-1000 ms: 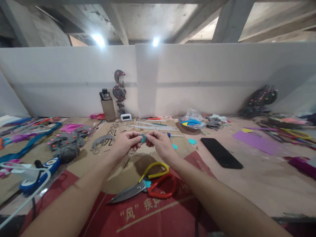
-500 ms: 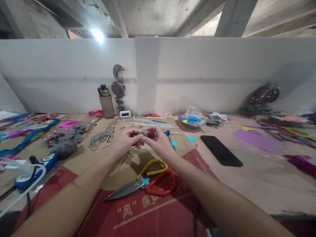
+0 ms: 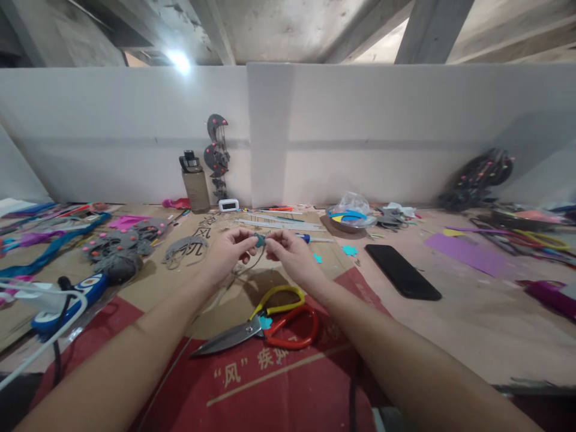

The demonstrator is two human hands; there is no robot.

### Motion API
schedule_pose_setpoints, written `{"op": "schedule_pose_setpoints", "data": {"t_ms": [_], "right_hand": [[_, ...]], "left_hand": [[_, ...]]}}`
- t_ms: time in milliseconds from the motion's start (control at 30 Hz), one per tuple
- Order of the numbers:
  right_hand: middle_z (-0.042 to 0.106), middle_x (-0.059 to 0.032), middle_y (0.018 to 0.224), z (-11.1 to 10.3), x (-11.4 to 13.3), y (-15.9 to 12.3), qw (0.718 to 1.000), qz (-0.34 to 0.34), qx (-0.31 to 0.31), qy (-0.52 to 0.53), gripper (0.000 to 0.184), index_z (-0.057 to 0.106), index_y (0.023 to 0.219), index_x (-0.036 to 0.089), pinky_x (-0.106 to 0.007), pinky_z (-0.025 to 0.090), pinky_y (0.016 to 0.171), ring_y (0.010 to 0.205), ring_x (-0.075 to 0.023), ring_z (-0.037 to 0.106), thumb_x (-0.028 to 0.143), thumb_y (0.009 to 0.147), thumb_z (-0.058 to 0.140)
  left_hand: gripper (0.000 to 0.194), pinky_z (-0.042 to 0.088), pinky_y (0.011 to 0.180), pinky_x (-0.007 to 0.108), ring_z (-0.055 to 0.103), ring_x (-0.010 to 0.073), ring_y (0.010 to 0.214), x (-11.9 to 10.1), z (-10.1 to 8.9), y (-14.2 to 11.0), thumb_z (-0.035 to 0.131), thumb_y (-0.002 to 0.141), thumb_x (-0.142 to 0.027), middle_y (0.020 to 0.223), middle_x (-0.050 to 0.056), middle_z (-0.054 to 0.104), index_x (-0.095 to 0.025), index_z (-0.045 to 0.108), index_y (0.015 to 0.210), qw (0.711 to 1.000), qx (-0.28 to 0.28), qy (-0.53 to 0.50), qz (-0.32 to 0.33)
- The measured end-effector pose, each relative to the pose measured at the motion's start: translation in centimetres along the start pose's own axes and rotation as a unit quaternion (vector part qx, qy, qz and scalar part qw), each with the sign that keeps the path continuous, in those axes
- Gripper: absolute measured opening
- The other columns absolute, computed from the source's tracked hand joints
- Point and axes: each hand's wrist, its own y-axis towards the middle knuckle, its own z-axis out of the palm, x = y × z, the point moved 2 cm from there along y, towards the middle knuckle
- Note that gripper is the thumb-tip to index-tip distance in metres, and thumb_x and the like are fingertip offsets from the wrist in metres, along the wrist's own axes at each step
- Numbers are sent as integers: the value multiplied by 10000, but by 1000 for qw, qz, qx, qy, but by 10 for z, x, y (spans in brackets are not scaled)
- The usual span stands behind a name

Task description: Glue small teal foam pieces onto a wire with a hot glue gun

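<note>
hands [image 3: 228,255] [image 3: 292,257] slightly further apart than before, fingertips pinching a small teal piece [image 3: 260,240], scissors [image 3: 252,327] below

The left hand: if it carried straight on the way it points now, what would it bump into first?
Probably the right hand, just past the small teal piece that the left hand pinches, though exact depth is hard to judge from this one view.
</note>
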Motion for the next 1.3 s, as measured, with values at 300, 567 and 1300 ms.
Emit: {"op": "schedule_pose_setpoints", "data": {"t_ms": [300, 567, 1300], "right_hand": [[626, -217, 891, -60, -28, 10, 847, 92, -75, -519, 333, 603, 861, 115, -396, 405, 768, 896, -304, 581, 427, 747, 597], [619, -91, 911, -28, -4, 5, 937, -96, -94, -323, 219, 582, 929, 164, -317, 423, 766, 854, -190, 554, 316, 857, 441], [604, 0, 708, 0, 22, -14, 962, -63, 164, -208, 182, 603, 834, 194, -238, 392, 575, 623, -118, 539, 298, 841, 454]], "left_hand": [[280, 379, 427, 184, 498, 76, 465, 2, -1, 1, 729, 619, -320, 551, -12, 573, -143, 582, 778, 998, -35, -38, -25], [270, 440, 487, 212, 532, 90, 509, 10, -2, 4, 718, 639, -328, 596, -3, 590, -138, 587, 778, 999, -2, -31, -13], [163, 448, 446, 168, 597, 83, 540, -4, -16, 9, 658, 709, -235, 804, 75, 677, -119, 572, 785, 997, -39, -62, -33]]}}
